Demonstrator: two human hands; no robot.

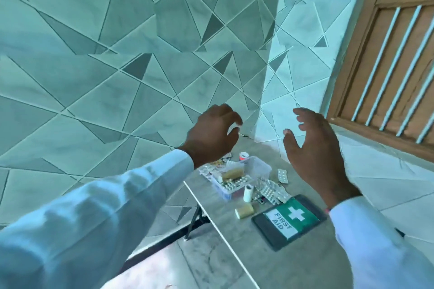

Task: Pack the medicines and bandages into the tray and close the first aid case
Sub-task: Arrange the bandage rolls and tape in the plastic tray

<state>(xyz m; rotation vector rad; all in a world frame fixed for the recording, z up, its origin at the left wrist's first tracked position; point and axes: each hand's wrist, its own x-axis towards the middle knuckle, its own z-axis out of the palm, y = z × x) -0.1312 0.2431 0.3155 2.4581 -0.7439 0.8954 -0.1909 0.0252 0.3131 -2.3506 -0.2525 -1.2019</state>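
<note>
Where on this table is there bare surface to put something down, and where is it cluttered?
Bare table shows near its front edge, left of the first aid case and below the tan bandage roll. A smaller patch lies behind the clear tray, toward the wall. Crowded: blister packs heaped between tray and case. Both hands hover empty.

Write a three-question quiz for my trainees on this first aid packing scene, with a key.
1. True or false: the left hand and the right hand are both empty.
2. Which lies nearest the first aid case? A) the beige bandage roll B) the red-capped bottle C) the lone blister pack
3. Fill in: the clear plastic tray already holds a beige roll and some ____ strips.

Key: 1 true. 2 A. 3 pill; more pill strips lie loose on the table beside the tray.
</note>
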